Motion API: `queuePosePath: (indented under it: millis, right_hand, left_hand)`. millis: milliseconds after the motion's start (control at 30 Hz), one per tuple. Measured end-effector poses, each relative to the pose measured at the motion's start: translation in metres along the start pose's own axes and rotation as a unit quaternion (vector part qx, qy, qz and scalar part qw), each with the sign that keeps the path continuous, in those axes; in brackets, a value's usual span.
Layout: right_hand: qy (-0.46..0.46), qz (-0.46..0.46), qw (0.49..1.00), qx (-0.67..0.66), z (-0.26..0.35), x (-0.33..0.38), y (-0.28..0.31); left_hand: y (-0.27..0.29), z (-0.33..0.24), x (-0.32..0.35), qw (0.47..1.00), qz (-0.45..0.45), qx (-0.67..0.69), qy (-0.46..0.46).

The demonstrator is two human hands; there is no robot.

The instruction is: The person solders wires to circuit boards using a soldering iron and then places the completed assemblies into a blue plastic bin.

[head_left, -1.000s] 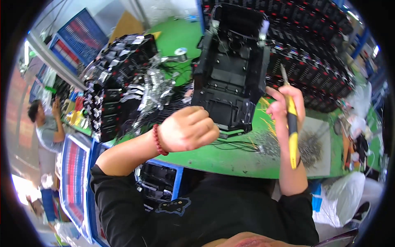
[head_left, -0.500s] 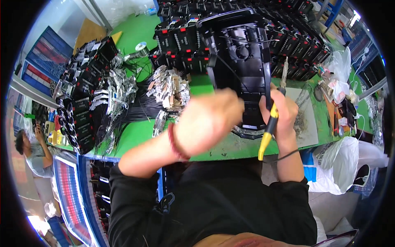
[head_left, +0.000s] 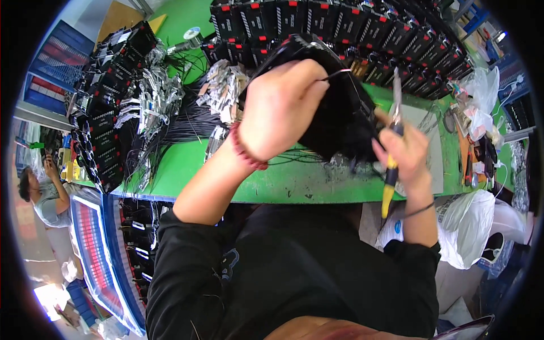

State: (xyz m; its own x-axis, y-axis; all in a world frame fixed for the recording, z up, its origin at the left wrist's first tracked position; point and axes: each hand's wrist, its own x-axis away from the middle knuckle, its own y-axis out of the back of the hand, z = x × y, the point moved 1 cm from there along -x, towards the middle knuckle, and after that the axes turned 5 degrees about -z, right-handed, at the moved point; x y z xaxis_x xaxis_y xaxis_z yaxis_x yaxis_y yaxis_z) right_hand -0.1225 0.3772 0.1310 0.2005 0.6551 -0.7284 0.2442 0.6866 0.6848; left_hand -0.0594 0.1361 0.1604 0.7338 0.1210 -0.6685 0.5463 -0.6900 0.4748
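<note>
A black plastic housing [head_left: 331,127], tilted and partly smeared by motion, is above the near part of the green bench between my hands. My left hand [head_left: 280,105] is closed over its upper left side, fingertips pinching a thin black wire [head_left: 339,74] with a pale end. My right hand [head_left: 405,148] holds a soldering iron [head_left: 391,184] with a yellow and black handle, its metal tip pointing up and away from the housing. The right fingertips are by the housing's right edge; blur hides whether they touch it.
Stacked black boxes with red marks [head_left: 340,22] line the back. At left are more black boxes [head_left: 105,127], silvery wire bundles [head_left: 156,102] and tan-and-white connector pieces [head_left: 224,90]. White plastic bags [head_left: 467,226] hang at the right edge. A person [head_left: 48,190] is far left.
The housing has tipped over, so its inside no longer faces up. My left hand has risen to its upper part and pinches the wire. My right hand with the soldering iron has shifted right.
</note>
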Motion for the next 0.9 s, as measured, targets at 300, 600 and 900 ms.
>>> queuePosePath:
  millis: [300, 600, 900]
  right_hand:
    - [0.179, -0.05, 0.981, 0.063, -0.084, -0.039, -0.083]
    - [0.152, -0.053, 0.987, 0.021, -0.101, -0.027, -0.126]
    - [-0.346, -0.049, 0.882, -0.316, 0.026, 0.077, -0.107]
  left_hand:
    - [-0.045, 0.041, 0.089, 0.994, 0.059, -0.087, -0.022]
    - [-0.078, 0.063, 0.11, 0.992, 0.119, 0.001, 0.049]
    - [-0.091, 0.063, 0.118, 0.989, 0.136, -0.004, 0.059]
